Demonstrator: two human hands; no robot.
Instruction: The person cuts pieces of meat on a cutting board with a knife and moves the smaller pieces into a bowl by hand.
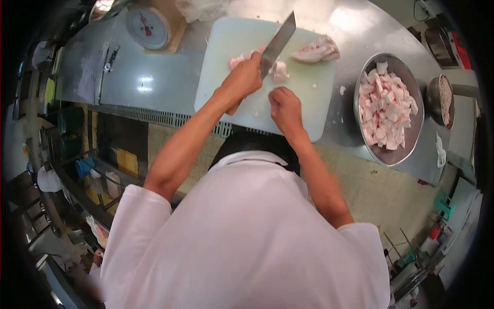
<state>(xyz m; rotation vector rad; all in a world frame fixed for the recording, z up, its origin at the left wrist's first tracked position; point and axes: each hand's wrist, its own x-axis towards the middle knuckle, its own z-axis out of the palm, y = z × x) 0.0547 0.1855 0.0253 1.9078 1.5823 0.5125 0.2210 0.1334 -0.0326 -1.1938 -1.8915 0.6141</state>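
My left hand [242, 80] is wrapped round the handle of a broad-bladed kitchen knife [279, 42], whose blade points up and to the right over a white cutting board [216, 46]. Pale pink pieces of raw, fatty meat [279, 72] lie beside the blade, some partly behind my left hand. Just below them, my right hand [286, 107] is closed with its fingers curled; whether anything is in them is hidden. A larger slab of the same meat [317, 50] rests at the board's upper right.
On the steel table [154, 67], a large metal bowl [364, 135] full of meat chunks stands right of the board. A smaller bowl [433, 98] sits beyond it. A dial scale [147, 28] and a plastic bag [200, 7] are at the back left. Small scraps lie beside the board.
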